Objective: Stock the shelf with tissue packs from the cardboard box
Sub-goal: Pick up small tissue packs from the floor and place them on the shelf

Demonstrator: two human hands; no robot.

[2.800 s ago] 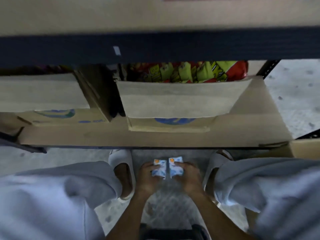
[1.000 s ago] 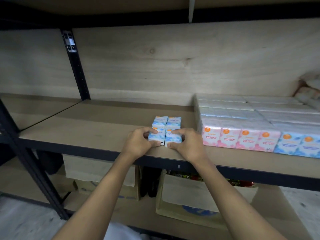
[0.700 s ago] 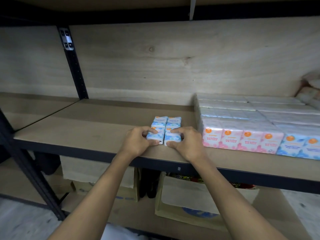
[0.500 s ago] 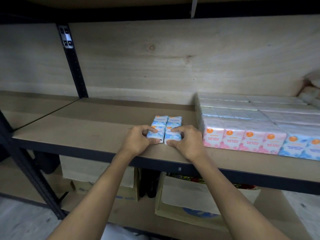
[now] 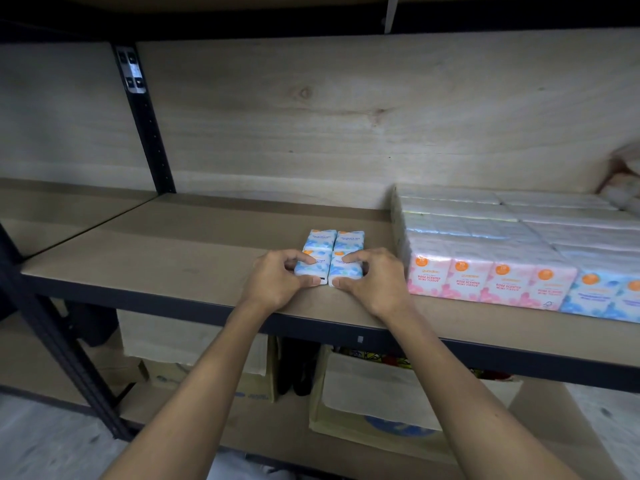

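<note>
Two blue-and-white flowered tissue packs (image 5: 317, 251) are laid flat, side by side and touching, near the front edge of the pale wooden shelf board (image 5: 173, 244). The left one is grasped in the grip of the left hand (image 5: 277, 282) and the right one in that of the right hand (image 5: 377, 282), with fingers curled over the tops. Bare board is left behind the packs and widely to the left, as far as the black metal upright (image 5: 145, 126). Just beside the right hand a stocked block of pink and blue packs (image 5: 485, 271) is set. Four pink fronts and two blue are counted in its front row. Two cardboard boxes (image 5: 381, 393) are seen on the lower shelf.
</note>
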